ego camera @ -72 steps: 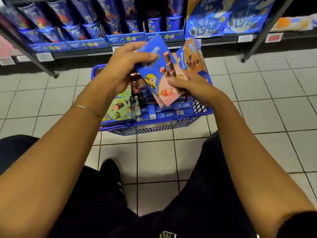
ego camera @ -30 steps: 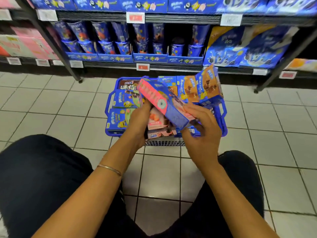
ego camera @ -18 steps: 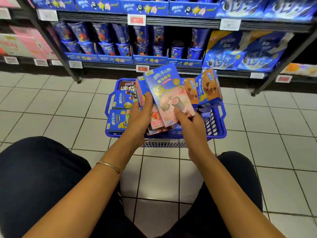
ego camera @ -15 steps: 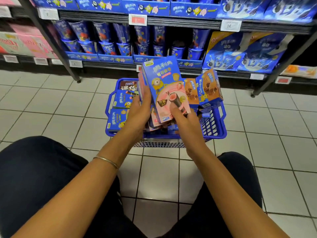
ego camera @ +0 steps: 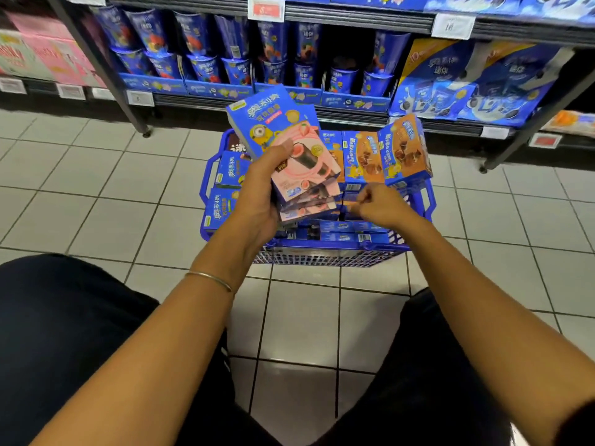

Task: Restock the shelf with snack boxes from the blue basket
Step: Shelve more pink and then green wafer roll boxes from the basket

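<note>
At the far left of the shelf point(ego camera: 354, 22), pink cartons point(ego camera: 48, 56) are cut off by the frame edge and too blurred to read. Next to them, past a slanting dark metal post point(ego camera: 96, 62), glossy blue snack cups point(ego camera: 225, 46) stand in rows in cardboard trays, their tops lost in shadow. Below, on the pale tiled floor point(ego camera: 96, 188), sits the blue basket point(ego camera: 322, 244), a plastic mesh tub whose near wall shows a grid. Flat blue boxes point(ego camera: 222, 207) lie along its left side, partly covered by your left hand point(ego camera: 260, 194). That hand, with a thin metal bangle point(ego camera: 209, 278) on the wrist, grips a fanned stack of snack boxes point(ego camera: 289, 149) above the basket, thumb across the top box's pink-and-blue printed face. Only the edges of the lower boxes show. Your right hand point(ego camera: 381, 206) hovers just beside the stack, fingers curled. Its fingertips are blurred, so you cannot tell whether it pinches anything. Behind it, brown-and-blue boxes point(ego camera: 386, 152) stand upright in the basket. At the far right, soft blue bags point(ego camera: 467, 82) slump on the shelf.
</note>
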`<action>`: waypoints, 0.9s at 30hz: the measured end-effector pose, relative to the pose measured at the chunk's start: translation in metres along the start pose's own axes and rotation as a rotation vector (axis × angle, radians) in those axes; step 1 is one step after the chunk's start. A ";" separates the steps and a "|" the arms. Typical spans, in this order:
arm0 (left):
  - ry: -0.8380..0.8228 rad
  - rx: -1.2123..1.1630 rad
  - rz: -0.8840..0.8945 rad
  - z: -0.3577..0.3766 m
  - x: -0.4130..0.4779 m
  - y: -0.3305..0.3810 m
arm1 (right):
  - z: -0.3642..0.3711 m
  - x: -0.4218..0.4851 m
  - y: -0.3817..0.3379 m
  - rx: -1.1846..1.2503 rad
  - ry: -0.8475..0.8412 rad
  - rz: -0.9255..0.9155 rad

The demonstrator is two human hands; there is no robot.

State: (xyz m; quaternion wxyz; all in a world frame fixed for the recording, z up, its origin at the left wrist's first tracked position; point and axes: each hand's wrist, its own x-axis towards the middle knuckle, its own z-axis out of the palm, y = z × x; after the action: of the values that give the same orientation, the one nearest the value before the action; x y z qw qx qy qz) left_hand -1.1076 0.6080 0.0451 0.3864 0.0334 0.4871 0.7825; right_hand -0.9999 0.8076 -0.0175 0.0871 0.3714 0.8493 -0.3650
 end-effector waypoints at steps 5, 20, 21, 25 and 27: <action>0.053 -0.062 -0.057 0.003 -0.001 -0.020 | 0.034 0.049 0.030 -0.531 -0.375 -0.021; 0.096 0.031 -0.043 -0.018 0.002 -0.038 | 0.067 0.092 0.051 -1.097 -0.168 -0.397; 0.094 0.034 -0.046 -0.017 0.002 -0.037 | 0.065 0.090 0.049 -1.081 -0.165 -0.418; 0.078 0.023 -0.069 -0.014 0.001 -0.033 | 0.043 0.066 0.027 -0.647 -0.091 -0.372; 0.078 0.021 -0.074 -0.013 0.002 -0.028 | 0.023 0.044 0.019 -0.281 -0.001 -0.349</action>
State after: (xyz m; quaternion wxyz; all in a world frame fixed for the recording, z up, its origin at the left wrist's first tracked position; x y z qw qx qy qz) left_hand -1.0980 0.6062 0.0158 0.3953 -0.0108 0.5110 0.7632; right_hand -1.0211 0.8255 -0.0635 0.0738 0.2028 0.9431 -0.2529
